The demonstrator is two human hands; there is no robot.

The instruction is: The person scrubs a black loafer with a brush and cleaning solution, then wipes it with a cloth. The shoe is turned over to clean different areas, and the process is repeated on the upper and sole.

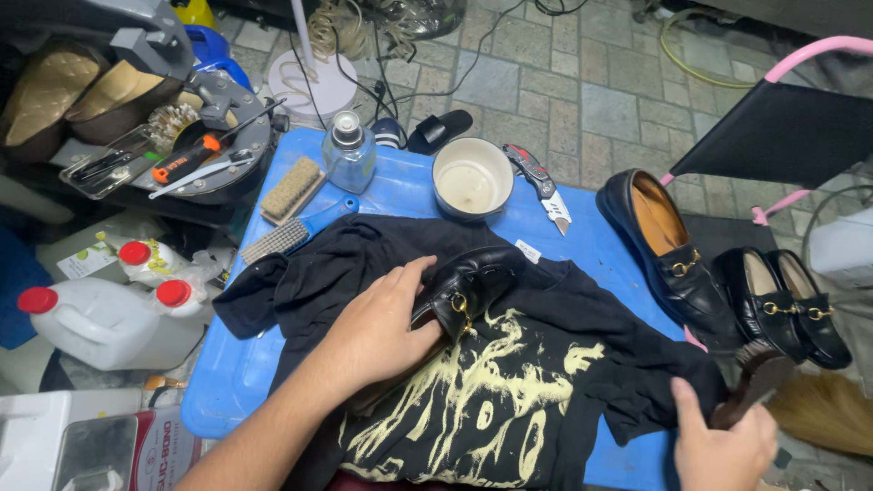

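Observation:
My left hand (377, 323) grips a black loafer (473, 284) with a gold buckle, holding it down on a black shirt (509, 382) with a pale yellow print. The shirt is spread over a blue plastic lid (227, 373). At the lower right, my right hand (723, 445) holds a dark wooden shoe brush (759, 377) by its handle, off the lid's right edge. A matching black loafer (668, 250) stands at the lid's right side.
On the lid's far side are a white bowl (471, 177), a utility knife (543, 182), a clear bottle (348, 150), a blue-handled brush (296, 232) and a wooden brush (291, 189). Two smaller black loafers (791, 305) sit right. White jugs (109, 318) stand left.

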